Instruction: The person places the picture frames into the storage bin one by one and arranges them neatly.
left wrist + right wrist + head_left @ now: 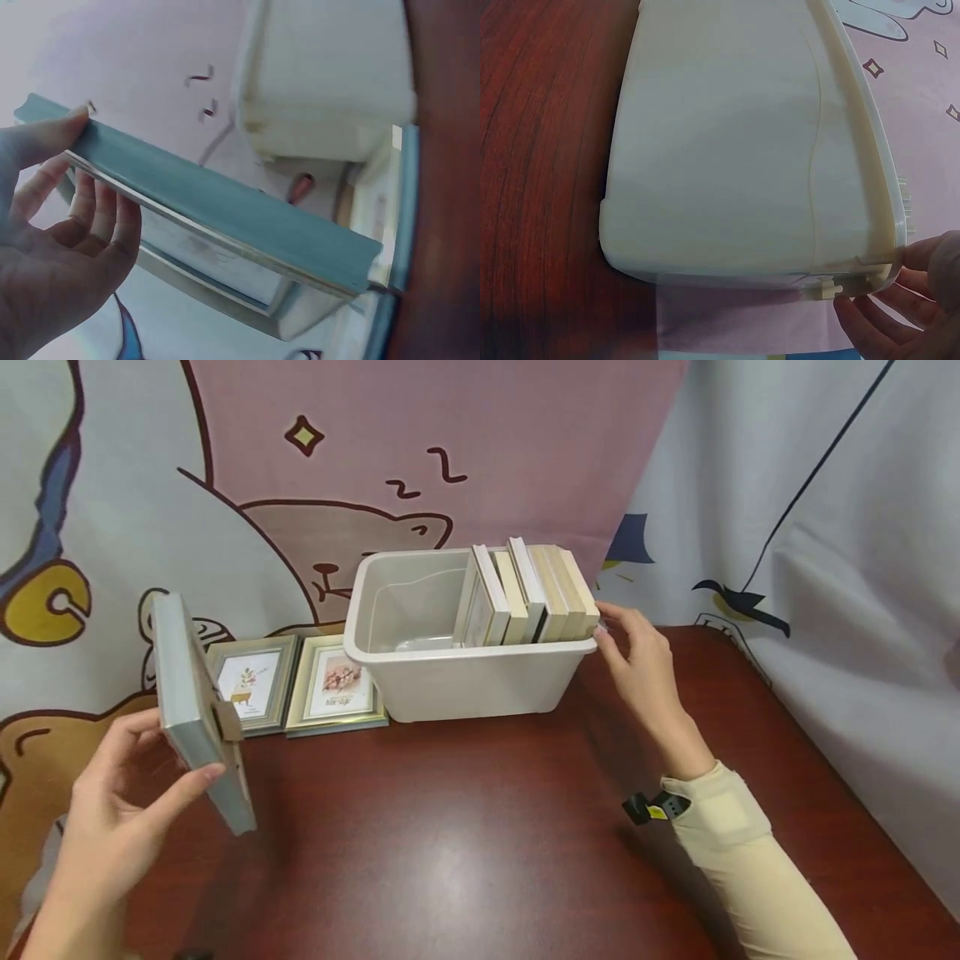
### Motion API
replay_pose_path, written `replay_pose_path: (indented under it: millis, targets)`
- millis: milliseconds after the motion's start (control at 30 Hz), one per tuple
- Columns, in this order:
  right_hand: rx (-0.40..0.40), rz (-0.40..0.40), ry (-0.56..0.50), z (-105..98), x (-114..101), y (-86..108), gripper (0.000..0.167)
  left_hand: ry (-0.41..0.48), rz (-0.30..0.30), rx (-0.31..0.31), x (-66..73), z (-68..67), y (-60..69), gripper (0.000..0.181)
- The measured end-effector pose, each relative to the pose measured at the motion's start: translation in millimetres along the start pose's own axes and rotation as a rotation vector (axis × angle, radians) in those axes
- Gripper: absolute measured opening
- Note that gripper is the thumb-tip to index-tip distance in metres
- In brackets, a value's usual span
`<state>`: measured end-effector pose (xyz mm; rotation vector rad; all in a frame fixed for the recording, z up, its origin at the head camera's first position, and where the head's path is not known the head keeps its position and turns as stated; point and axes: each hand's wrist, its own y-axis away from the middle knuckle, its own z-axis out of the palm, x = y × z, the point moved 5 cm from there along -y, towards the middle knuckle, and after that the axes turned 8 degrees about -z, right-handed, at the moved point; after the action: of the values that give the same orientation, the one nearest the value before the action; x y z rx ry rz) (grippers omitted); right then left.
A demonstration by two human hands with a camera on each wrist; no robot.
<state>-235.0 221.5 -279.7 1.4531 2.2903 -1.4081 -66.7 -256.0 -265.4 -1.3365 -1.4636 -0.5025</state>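
Note:
My left hand (120, 802) grips a blue-grey picture frame (180, 693) by its edge, thumb on one side and fingers on the other. The frame is held upright above the table at the left, and its back stand shows in the head view. In the left wrist view, the blue-grey edge of this picture frame (217, 202) runs across the middle. My right hand (637, 668) pinches the right rim corner of a white plastic bin (472, 685). Several picture frames (555, 602) stand on edge inside the bin's right part; the bin's left part shows its bare floor.
Two picture frames lie face up left of the bin: one with a plant print (251, 685) and one with a flower print (337, 685). The dark red-brown table (450, 827) spreads in front. A printed cloth (525, 443) hangs behind.

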Motion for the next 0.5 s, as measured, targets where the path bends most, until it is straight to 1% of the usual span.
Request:
replay_pose_path:
  millis: [67, 100, 133, 200, 233, 300, 333, 367, 400, 500]
  targets:
    - [-0.004, 0.004, 0.0, 0, 1, 1.2, 0.036, 0.14, 0.022, 0.007, 8.9, -0.5, -7.0, 0.065]
    - [-0.005, 0.005, 0.0, 0, 1, 2.0, 0.036, 0.174, 0.029, 0.014, 14.5, 0.1, -10.4, 0.065]
    - [-0.006, 0.009, -0.001, 0, 2, 2.9, 0.036, 0.218, 0.046, 0.006, 20.4, 1.2, -13.7, 0.065]
    - [-0.008, 0.014, 0.003, 0, 3, 4.4, 0.036, 0.341, 0.102, -0.028, 32.8, 5.5, -20.7, 0.063]
    - [-0.009, 0.017, 0.003, 0, 4, 5.0, 0.036, 0.375, 0.133, -0.046, 39.7, 8.3, -23.9, 0.063]
    - [-0.01, 0.021, 0.004, 0, 4, 5.4, 0.036, 0.419, 0.168, -0.063, 53.6, 15.1, -30.2, 0.061]
    - [-0.012, 0.023, 0.003, 0, 4, 5.3, 0.036, 0.483, 0.201, -0.094, 59.2, 18.7, -33.6, 0.06]
    - [-0.013, 0.021, 0.003, 0, 4, 4.8, 0.036, 0.526, 0.225, -0.11, 64.8, 22.3, -37.0, 0.059]
    - [-0.013, 0.02, 0.0, 0, 3, 4.0, 0.036, 0.541, 0.239, -0.115, 71.0, 26.0, -40.5, 0.058]
    - [-0.012, 0.011, 0.0, 0, 3, 0.4, 0.036, 0.605, 0.294, -0.152, 87.4, 38.1, -53.0, 0.055]
